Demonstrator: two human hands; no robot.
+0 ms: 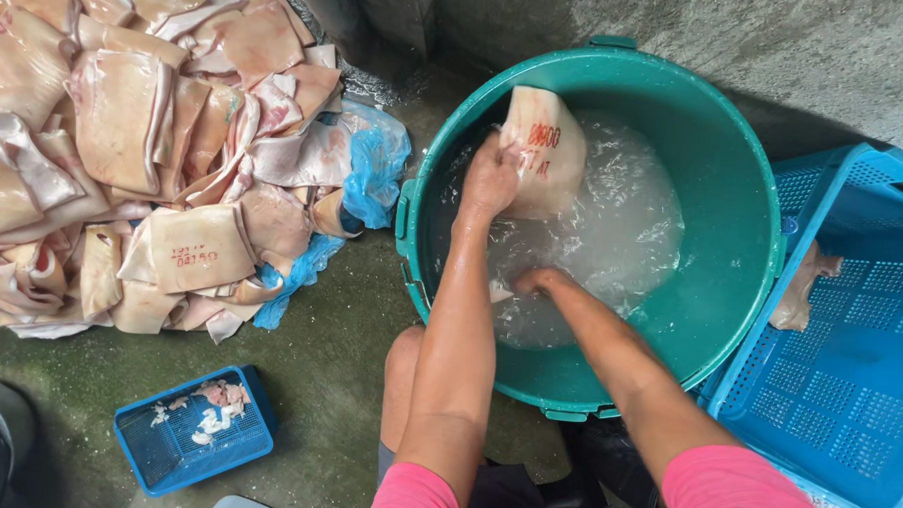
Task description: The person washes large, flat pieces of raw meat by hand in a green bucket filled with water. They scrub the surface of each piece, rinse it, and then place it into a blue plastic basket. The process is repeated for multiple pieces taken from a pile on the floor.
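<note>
Person: pink sleeves at 6 o'clock, one bare knee between the forearms, both arms reaching up into the tub.
Small blue basket [192, 429]: on the floor at 7 o'clock, holding a few pale meat scraps.
Floor [325, 349]: wet, greenish concrete.
Right hand [532, 279]: dipped into the cloudy water [621, 228] near the middle of the tub; the fingers are under the surface, so I cannot tell whether they are spread or closed on anything.
Left hand [489, 178]: closed on the lower left edge of a pork skin slab [548, 150], lifting it half out of the water.
Pork skin slab: pale, with a red stamp, leaning against the tub's far wall at 12 o'clock.
Green plastic tub [741, 234]: round, at the centre, part-filled with foamy water.
Large blue crate [855, 360]: touching the tub at 3 o'clock, one skin piece [803, 287] on its left rim.
Pile of pork skins [128, 145]: at 10 o'clock on blue plastic sheeting [374, 172].
</note>
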